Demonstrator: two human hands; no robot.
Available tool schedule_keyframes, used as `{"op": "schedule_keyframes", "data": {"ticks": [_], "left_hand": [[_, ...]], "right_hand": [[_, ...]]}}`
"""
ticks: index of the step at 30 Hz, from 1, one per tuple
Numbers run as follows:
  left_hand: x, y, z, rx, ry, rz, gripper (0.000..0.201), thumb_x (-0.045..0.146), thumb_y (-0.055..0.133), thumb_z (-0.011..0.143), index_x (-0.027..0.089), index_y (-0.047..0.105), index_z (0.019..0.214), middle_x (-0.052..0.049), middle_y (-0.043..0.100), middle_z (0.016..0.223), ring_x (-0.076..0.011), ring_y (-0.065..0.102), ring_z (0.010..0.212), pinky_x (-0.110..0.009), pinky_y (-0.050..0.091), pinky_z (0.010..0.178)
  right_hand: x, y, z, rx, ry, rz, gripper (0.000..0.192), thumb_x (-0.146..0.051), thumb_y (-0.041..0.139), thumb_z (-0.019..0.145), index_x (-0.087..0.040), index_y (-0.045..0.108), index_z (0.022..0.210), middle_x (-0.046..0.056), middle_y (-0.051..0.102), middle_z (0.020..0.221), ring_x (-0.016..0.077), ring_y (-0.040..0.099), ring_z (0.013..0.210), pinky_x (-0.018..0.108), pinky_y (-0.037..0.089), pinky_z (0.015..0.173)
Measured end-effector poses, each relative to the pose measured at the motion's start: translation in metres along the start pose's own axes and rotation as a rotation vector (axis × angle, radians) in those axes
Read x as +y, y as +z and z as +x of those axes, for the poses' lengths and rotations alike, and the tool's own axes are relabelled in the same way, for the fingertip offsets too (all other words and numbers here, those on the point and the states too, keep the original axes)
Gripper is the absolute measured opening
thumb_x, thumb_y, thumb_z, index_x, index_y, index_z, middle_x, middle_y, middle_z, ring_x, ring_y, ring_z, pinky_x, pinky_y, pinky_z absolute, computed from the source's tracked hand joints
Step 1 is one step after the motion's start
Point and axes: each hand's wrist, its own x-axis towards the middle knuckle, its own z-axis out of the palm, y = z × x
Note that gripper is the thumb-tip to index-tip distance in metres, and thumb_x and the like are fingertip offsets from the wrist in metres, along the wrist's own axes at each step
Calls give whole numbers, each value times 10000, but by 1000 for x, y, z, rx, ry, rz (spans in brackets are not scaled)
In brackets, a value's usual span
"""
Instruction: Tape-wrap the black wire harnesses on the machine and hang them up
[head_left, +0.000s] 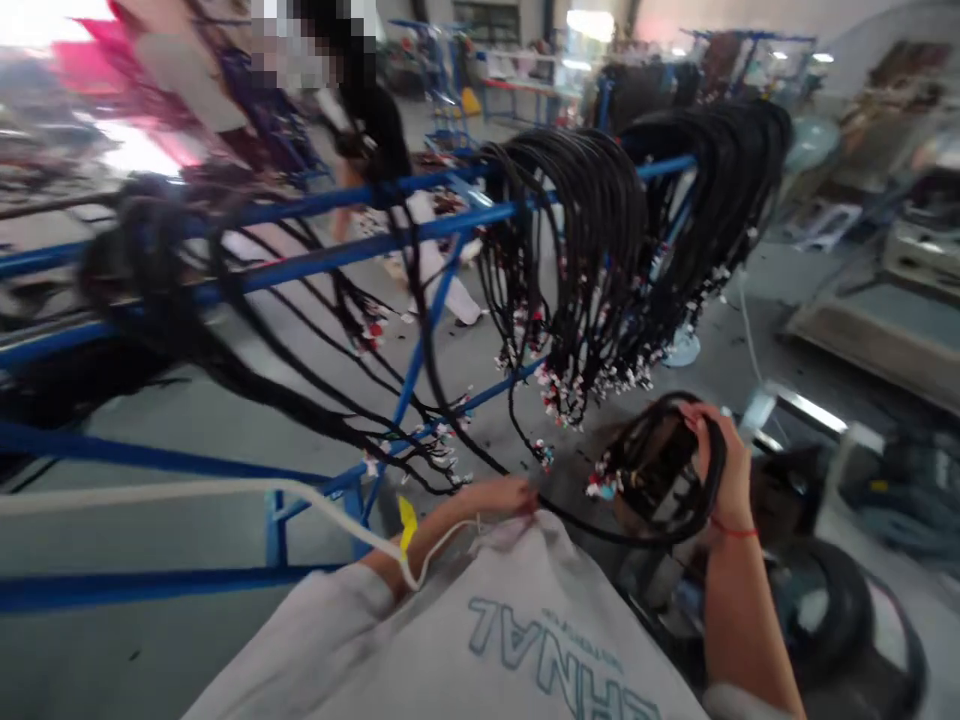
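Observation:
My right hand [712, 455], with a red string round its wrist, grips a coil of black cable [660, 540] at my right front. Bunched connectors in white, red and blue show at the coil's left side. My left hand [514, 495] is closed at my chest on the stretch of black cable that leads into the coil. From there the cable rises to the blue rack [442, 228]. The left fingertips are blurred and partly hidden.
Many black cables [600, 190] with small connectors hang over the rack, and others [187, 320] drape at its left. A white cord [187, 490] with a yellow tag [407, 522] crosses near my left arm. Beyond the rack stands another person [375, 130]. Machinery [885, 300] is at the right.

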Motion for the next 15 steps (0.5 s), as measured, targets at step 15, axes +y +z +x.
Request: {"op": "schedule_keyframes", "data": {"ticks": [15], "left_hand": [[88,223,114,-478,-639,-901,284,292,433,998,162,502,756,80,346,525,-34,306,365,-113,312,373]], "right_hand": [[-14,-51,-172,-612,298,247,318,-316,500,843,-216,671,593,60,669,757,192,623,730,319,511,754]]}}
